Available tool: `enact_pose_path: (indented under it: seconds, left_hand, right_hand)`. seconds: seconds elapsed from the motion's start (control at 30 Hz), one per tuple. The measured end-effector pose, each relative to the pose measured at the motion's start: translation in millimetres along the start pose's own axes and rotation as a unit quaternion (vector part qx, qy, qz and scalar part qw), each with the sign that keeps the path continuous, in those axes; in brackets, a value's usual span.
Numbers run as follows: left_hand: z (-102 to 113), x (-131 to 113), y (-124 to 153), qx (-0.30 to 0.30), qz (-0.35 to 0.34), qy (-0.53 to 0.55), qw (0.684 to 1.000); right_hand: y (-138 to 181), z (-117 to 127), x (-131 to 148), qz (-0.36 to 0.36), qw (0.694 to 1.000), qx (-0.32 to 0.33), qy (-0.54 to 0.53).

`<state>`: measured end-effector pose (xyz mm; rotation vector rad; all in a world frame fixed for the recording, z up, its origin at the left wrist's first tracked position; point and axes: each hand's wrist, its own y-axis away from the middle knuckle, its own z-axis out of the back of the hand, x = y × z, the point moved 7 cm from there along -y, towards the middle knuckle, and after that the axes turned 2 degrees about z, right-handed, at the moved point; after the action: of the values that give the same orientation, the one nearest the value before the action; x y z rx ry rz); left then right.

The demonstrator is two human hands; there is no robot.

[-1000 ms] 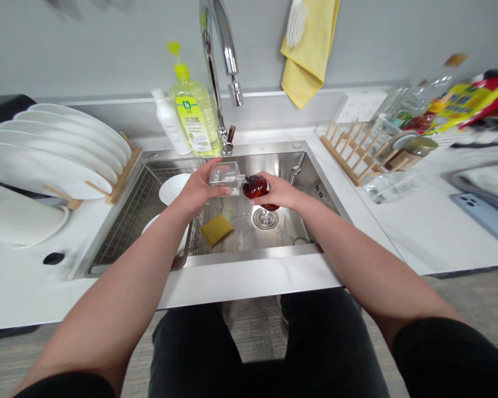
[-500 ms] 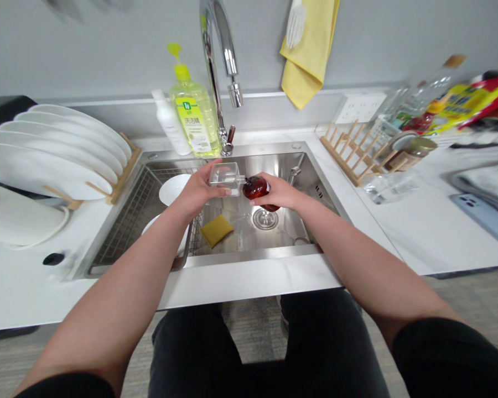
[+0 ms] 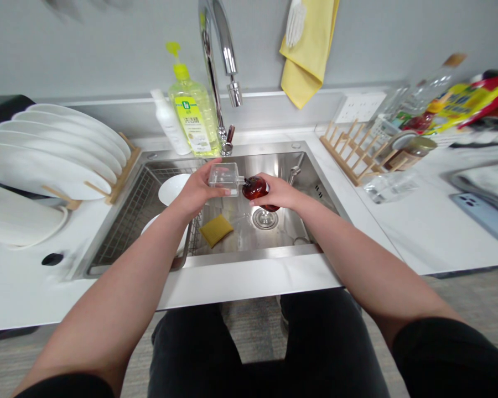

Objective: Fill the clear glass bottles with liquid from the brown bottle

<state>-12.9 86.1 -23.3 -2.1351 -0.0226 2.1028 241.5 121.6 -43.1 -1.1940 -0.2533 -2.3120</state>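
Over the steel sink (image 3: 249, 255), my left hand (image 3: 196, 190) is closed around a clear square glass bottle (image 3: 224, 178) held on its side. My right hand (image 3: 279, 192) grips the bottle's round amber-brown cap (image 3: 255, 187) at the neck end. Both hands hover above the drain (image 3: 265, 218). A yellow sponge (image 3: 216, 229) lies on the sink floor just below my left hand.
White bowls (image 3: 171, 189) sit on a wire rack in the sink's left half. The tap (image 3: 221, 61), a green soap bottle (image 3: 193, 113) and a white bottle stand behind. White plates (image 3: 53, 152) fill a rack left. A wooden rack (image 3: 352, 152), jars and a phone (image 3: 483, 213) lie right.
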Motion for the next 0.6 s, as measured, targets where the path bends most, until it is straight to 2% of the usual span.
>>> enact_pose_path:
  seconds: [0.6]
  left_hand:
    - [-2.1, -3.2, 1.4, 0.001, 0.002, -0.011, 1.000]
  right_hand:
    - [-0.4, -2.1, -2.1, 0.001, 1.000, 0.014, -0.008]
